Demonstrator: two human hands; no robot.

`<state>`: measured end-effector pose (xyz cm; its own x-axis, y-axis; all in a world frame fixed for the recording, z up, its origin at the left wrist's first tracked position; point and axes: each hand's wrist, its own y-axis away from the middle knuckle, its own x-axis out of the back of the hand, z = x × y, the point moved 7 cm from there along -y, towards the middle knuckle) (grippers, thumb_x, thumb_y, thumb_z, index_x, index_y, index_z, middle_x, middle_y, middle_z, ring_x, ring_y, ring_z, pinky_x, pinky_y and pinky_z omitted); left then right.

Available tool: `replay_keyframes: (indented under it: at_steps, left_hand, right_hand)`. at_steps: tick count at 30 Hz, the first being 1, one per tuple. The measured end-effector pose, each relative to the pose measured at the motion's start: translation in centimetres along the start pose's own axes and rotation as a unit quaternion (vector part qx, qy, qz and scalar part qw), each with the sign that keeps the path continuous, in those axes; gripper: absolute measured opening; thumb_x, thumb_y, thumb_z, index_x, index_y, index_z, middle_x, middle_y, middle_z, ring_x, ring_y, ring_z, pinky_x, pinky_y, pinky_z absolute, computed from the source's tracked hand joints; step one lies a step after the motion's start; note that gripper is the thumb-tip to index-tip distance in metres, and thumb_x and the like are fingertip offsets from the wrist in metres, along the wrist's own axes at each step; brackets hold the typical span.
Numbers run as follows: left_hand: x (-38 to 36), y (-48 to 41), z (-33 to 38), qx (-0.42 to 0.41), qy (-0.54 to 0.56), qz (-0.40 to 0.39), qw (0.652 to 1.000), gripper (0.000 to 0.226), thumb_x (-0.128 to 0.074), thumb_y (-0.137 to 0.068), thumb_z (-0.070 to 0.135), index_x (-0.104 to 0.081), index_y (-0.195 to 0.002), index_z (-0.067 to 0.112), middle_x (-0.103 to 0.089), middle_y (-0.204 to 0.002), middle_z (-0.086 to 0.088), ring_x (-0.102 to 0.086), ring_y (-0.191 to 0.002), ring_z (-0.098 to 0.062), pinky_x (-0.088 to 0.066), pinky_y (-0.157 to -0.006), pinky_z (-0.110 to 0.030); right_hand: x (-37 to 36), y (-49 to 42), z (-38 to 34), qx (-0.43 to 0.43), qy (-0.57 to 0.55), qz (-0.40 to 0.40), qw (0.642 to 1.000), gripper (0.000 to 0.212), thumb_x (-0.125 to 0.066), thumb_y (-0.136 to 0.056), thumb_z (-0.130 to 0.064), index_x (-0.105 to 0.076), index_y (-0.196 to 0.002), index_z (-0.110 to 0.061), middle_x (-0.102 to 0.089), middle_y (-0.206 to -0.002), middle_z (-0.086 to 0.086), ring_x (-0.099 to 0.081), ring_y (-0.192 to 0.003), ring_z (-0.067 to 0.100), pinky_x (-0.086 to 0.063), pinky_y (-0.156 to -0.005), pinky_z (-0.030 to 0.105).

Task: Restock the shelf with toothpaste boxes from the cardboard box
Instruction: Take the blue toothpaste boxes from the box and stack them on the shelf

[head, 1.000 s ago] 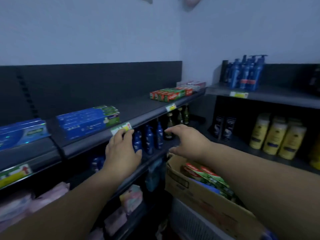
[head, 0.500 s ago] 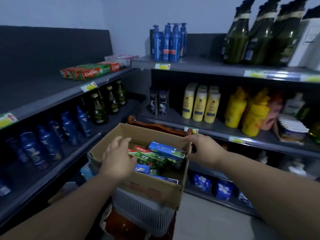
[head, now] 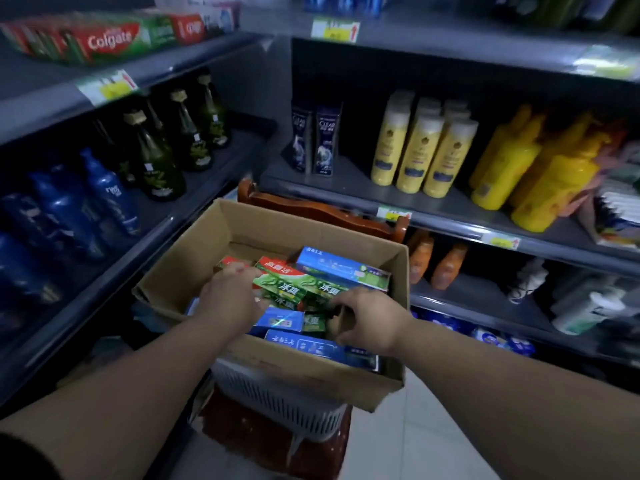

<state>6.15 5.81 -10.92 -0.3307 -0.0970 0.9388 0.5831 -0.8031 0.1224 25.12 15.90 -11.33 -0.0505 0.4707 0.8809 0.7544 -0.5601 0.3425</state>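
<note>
Cardboard box (head: 194,271): is being kept open-topped on a grey basket (head: 277,393); a wooden chair back (head: 322,213) is showing just behind it.
Toothpaste boxes: are lying loose inside the cardboard box; green boxes (head: 294,284) are stacked on top in the middle, a blue box (head: 343,268) is lying behind them, and another blue one is lying against the near wall.
Left hand (head: 232,296): is being laid over the left ends of the green boxes, fingers relaxed and touching them, with nothing being clasped.
Right hand (head: 367,317): is being held at the right ends of the green boxes, fingers curled toward them; whether one is being gripped cannot be told.
Upper left shelf (head: 41,109): Colgate boxes (head: 104,39) are lying on it, well apart from both hands.
</note>
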Motion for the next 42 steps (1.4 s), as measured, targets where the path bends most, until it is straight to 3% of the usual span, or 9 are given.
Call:
replay_keyframes:
  at_steps: [7, 11, 17, 22, 29, 32, 35, 38, 42]
  left_hand:
    - [-4.1, -3.1, -1.2, -0.093, -0.027, -0.195, 0.976, 0.041, -0.068, -0.088, 0.023, -0.058, -0.128, 0.029, -0.047, -0.144, -0.003, -0.052, -0.121, -0.023, -0.046, -0.097, -0.039]
    - [-6.0, -4.6, -1.7, -0.096, -0.087, -0.255, 0.958, 0.048, -0.076, -0.081, 0.027, -0.058, -0.125, 0.033, -0.053, -0.138, 0.001, -0.054, -0.12, -0.02, -0.048, -0.096, -0.037]
    - [-6.9, -6.1, -1.6, -0.109, -0.158, -0.256, 0.947, 0.055, -0.078, -0.076, 0.025, -0.054, -0.125, 0.032, -0.061, -0.122, 0.003, -0.057, -0.108, -0.019, -0.048, -0.084, -0.033]
    - [-6.6, -6.1, -1.6, -0.112, -0.204, -0.246, 0.941, 0.025, -0.063, -0.082, 0.018, -0.064, -0.107, 0.022, -0.066, -0.095, 0.002, -0.062, -0.085, -0.018, -0.049, -0.066, -0.029]
    - [-2.6, -6.5, -2.9, -0.044, 0.069, -0.179, 0.98, 0.041, -0.076, -0.079, 0.019, -0.061, -0.117, 0.016, -0.069, -0.107, -0.002, -0.065, -0.093, -0.018, -0.053, -0.086, -0.033]
    - [0.0, -6.0, -3.1, 0.006, 0.306, -0.145, 0.941, 0.042, -0.078, -0.077, 0.016, -0.06, -0.115, 0.01, -0.068, -0.11, -0.006, -0.065, -0.099, -0.02, -0.05, -0.095, -0.039]
    - [3.4, -4.3, -2.3, 0.023, 0.435, -0.089, 0.896, 0.035, -0.065, -0.088, 0.005, -0.056, -0.121, 0.002, -0.067, -0.113, -0.012, -0.065, -0.09, -0.021, -0.053, -0.079, -0.028]
    - [6.8, -1.3, -1.2, 0.024, 0.5, -0.044, 0.864, 0.028, -0.058, -0.094, 0.012, -0.055, -0.121, 0.013, -0.069, -0.104, 0.0, -0.066, -0.078, -0.005, -0.05, -0.056, -0.012]
    - [10.3, 4.1, -0.6, 0.03, 0.552, 0.0, 0.833, 0.022, -0.051, -0.098, 0.021, -0.059, -0.118, 0.017, -0.07, -0.104, 0.002, -0.066, -0.096, -0.016, -0.055, -0.084, -0.034]
  right_hand:
    - [-5.1, -4.4, -0.5, -0.031, 0.094, -0.134, 0.986, 0.087, -0.081, -0.072, -0.049, -0.038, -0.146, -0.033, -0.043, -0.146, -0.001, -0.045, -0.13, 0.025, -0.047, -0.098, 0.039]
    - [-6.5, -5.2, -0.6, -0.033, 0.162, -0.173, 0.971, 0.056, -0.076, -0.074, -0.045, -0.058, -0.124, -0.026, -0.061, -0.12, -0.001, -0.058, -0.11, 0.023, -0.054, -0.085, 0.038]
    - [-4.3, -6.3, 0.9, -0.068, 0.132, -0.147, 0.978, 0.046, -0.074, -0.072, -0.035, -0.065, -0.116, -0.025, -0.063, -0.113, 0.0, -0.061, -0.101, 0.022, -0.054, -0.084, 0.032]
    - [-1.6, -6.2, 1.9, -0.086, 0.067, -0.122, 0.987, 0.044, -0.075, -0.074, -0.025, -0.066, -0.117, -0.028, -0.064, -0.11, -0.001, -0.06, -0.102, 0.02, -0.053, -0.082, 0.03]
    - [2.9, -4.6, 2.0, -0.118, -0.108, -0.054, 0.986, 0.055, -0.078, -0.077, -0.016, -0.061, -0.128, -0.023, -0.064, -0.121, -0.002, -0.059, -0.102, 0.012, -0.047, -0.085, 0.022]
    - [5.4, -3.5, 1.5, -0.117, -0.215, -0.021, 0.969, 0.044, -0.077, -0.079, -0.011, -0.065, -0.12, -0.018, -0.068, -0.114, 0.0, -0.063, -0.102, 0.016, -0.047, -0.069, 0.015]
    - [7.6, -2.1, 0.4, -0.095, -0.281, 0.006, 0.955, 0.031, -0.079, -0.077, -0.008, -0.072, -0.105, -0.02, -0.075, -0.102, -0.002, -0.069, -0.098, 0.017, -0.053, -0.083, 0.019]
    - [9.5, -0.1, -1.0, -0.062, -0.357, 0.035, 0.931, 0.023, -0.073, -0.084, -0.006, -0.072, -0.102, -0.02, -0.074, -0.09, 0.0, -0.066, -0.064, 0.005, -0.049, -0.051, 0.012]
    - [10.7, 2.6, -3.0, -0.033, -0.421, 0.049, 0.905, 0.016, -0.069, -0.089, -0.014, -0.067, -0.101, -0.025, -0.071, -0.07, -0.005, -0.059, -0.044, 0.003, -0.039, -0.041, 0.014]
